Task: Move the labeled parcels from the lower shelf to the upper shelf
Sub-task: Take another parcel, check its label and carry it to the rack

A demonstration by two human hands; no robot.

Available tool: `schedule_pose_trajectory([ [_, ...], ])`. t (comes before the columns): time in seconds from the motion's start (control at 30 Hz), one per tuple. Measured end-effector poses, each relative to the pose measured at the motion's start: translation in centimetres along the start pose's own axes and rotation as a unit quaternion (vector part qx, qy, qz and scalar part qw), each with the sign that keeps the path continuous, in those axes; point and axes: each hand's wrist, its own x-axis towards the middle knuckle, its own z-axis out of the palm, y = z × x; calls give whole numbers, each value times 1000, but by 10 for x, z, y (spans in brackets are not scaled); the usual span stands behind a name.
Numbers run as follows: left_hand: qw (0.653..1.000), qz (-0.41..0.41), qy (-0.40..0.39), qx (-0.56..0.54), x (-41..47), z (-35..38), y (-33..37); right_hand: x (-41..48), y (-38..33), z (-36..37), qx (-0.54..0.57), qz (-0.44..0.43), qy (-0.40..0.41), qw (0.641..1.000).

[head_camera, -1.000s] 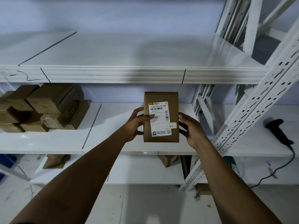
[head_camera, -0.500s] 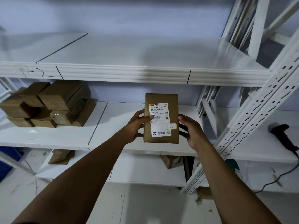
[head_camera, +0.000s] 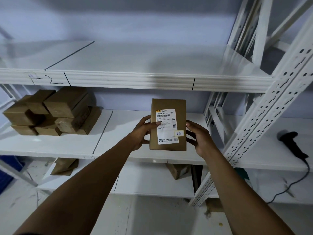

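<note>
A: The left hand [head_camera: 143, 131] is gripping the left edge of a brown parcel [head_camera: 168, 125], with the thumb lying across its white label [head_camera: 167, 126].

B: And what is sitting further left?

A: A pile of brown boxes [head_camera: 50, 111] is resting on the middle shelf [head_camera: 67, 146], at its left end and well apart from the hands. Below them, another brown box [head_camera: 65, 166] is lying on the bottom shelf [head_camera: 152, 182].

B: Where is the parcel itself?

A: It is being held upright in the air in front of the middle shelf, label facing the camera, with its top edge below the front lip of the upper shelf [head_camera: 135, 80]. That top board is showing bare white around two dark seams.

B: And the other side?

A: The right hand [head_camera: 199, 137] is clasping the parcel's right edge, fingers curling round behind it. A further brown box [head_camera: 177, 170] is peeking out on the bottom shelf under the parcel. To the right, a white perforated post [head_camera: 264, 116] is slanting across the view, and beyond it a black scanner [head_camera: 293, 145] is lying on the neighbouring shelf with its cable [head_camera: 294, 182] trailing downward.
</note>
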Motion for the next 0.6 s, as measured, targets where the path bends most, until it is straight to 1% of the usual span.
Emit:
schedule_pose_trajectory([
  [0.6, 1000, 14, 1, 4, -7, 21, 5, -14, -13, -14, -5, -18, 1, 1000],
])
